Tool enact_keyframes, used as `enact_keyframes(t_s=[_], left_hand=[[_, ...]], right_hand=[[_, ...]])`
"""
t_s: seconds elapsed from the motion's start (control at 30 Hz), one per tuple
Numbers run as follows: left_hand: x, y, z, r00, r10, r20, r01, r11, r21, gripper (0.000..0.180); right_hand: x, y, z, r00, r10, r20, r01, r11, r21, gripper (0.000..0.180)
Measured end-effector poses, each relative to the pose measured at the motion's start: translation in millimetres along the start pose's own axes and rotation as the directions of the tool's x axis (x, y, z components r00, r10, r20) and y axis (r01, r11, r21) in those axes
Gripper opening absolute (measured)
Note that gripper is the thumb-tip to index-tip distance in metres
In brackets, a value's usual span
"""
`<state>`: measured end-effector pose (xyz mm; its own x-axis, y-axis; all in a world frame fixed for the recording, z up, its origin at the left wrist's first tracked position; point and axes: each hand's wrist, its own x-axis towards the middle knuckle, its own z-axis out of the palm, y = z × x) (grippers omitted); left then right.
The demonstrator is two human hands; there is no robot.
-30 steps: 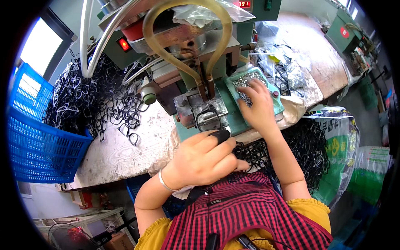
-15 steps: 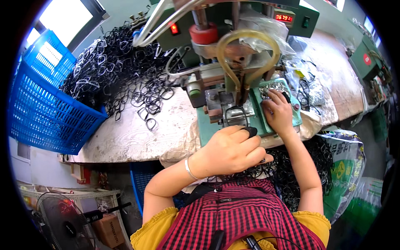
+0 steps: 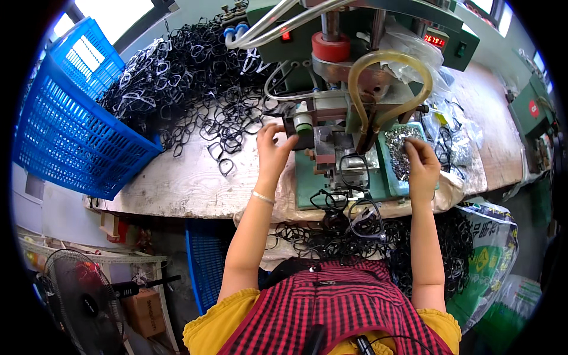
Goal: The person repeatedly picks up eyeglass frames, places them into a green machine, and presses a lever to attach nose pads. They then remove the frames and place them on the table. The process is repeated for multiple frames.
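My left hand [image 3: 273, 155] is open at the left side of a green press [image 3: 331, 77], its fingers apart close to a knob with a green end [image 3: 303, 123]. Over a green tray of small metal pieces [image 3: 397, 155], my right hand [image 3: 423, 168] is closed in a pinch; what sits between the fingertips is too small to make out. A black eyeglass frame [image 3: 345, 177] stands in the fixture under the press head. More black eyeglass frames [image 3: 351, 220] overlap at the front edge of the green base [image 3: 307, 192].
A large heap of black eyeglass frames [image 3: 183, 89] covers the back left of the wooden table [image 3: 177, 189], beside blue plastic baskets [image 3: 83, 130]. Frames also pile up near my lap [image 3: 296, 239]. A yellowish hose [image 3: 387, 54] loops before the press. A fan [image 3: 86, 299] stands lower left.
My left hand has gone from the front of the press to its left side and opened. My right hand has lifted off the metal pieces, pinching. The view has shifted slightly.
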<state>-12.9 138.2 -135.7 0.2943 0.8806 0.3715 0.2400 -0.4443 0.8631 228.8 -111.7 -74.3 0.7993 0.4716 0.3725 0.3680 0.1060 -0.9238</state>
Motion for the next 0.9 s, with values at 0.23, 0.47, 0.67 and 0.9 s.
enact_keyframes(t_s=[0.23, 0.47, 0.67, 0.9], left_hand=[[39.9, 52.9, -51.8, 0.964, -0.101, 0.244, 0.092, 0.995, 0.047, 0.027], [42.2, -94.7, -164.8, 0.957, -0.049, -0.285, 0.205, 0.809, 0.551, 0.024], [16.8, -119.3, -176.0, 0.909, -0.413, 0.053, 0.33, 0.791, 0.515, 0.02], [-42.0, -26.3, -120.0, 0.914, -0.383, 0.136, 0.404, 0.829, -0.387, 0.007]], right_hand=[[-9.3, 5.3, -18.2, 0.984, 0.177, 0.007, -0.177, 0.98, 0.091, 0.017], [-48.9, 11.9, -68.5, 0.97, 0.183, -0.162, -0.178, 0.983, 0.046, 0.015], [-31.4, -53.9, -4.9, 0.98, -0.105, 0.168, 0.114, 0.992, -0.045, 0.017], [-22.6, -53.9, 52.6, 0.994, -0.051, 0.092, 0.026, 0.966, 0.256, 0.034]])
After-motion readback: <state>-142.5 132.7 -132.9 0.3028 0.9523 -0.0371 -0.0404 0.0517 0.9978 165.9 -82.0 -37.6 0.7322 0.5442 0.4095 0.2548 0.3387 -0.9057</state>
